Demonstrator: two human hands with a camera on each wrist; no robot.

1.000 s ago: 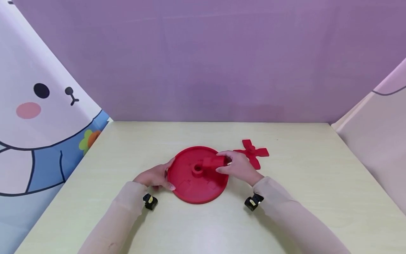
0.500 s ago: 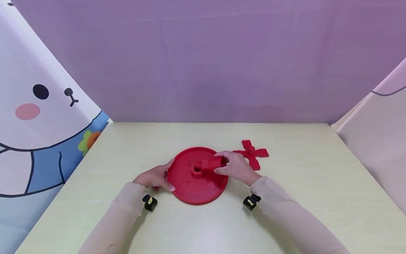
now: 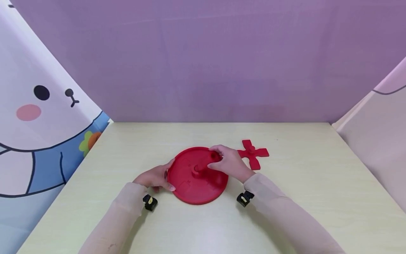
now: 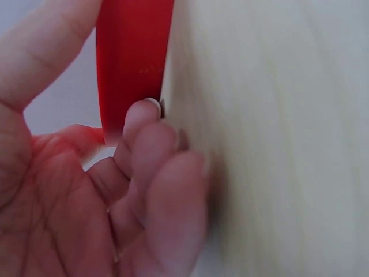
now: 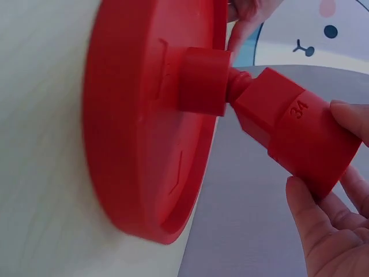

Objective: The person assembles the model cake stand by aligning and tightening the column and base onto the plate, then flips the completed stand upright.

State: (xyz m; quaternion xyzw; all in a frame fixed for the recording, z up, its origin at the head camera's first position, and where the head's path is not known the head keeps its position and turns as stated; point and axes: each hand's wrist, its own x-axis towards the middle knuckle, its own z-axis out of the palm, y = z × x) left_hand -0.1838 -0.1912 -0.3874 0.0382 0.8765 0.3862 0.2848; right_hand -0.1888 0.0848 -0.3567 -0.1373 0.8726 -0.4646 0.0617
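Note:
A red round disc with a raised rim (image 3: pixel 187 194) lies on the table in the head view. My left hand (image 3: pixel 153 177) grips its left edge, thumb and fingers spread along the rim. Fingers curl at the disc's edge (image 4: pixel 132 63) in the left wrist view. My right hand (image 3: pixel 231 164) pinches the wide end of a red post (image 5: pixel 314 135) marked "34". The post is tilted, with its narrow ridged tip right at the mouth of the disc's central socket (image 5: pixel 204 83). How far the tip sits inside is hidden.
Behind the right hand, a red four-armed piece with a central knob (image 3: pixel 252 152) lies on the pale table (image 3: pixel 304 197). A purple backdrop (image 3: pixel 203 70) rises at the table's far edge, with a cartoon-printed cloth (image 3: pixel 41 134) to the left.
The right hand has brought the post leftward and tipped it from nearly lying flat to a steeper slant, its narrow end now meeting the socket. The left hand and disc have stayed put.

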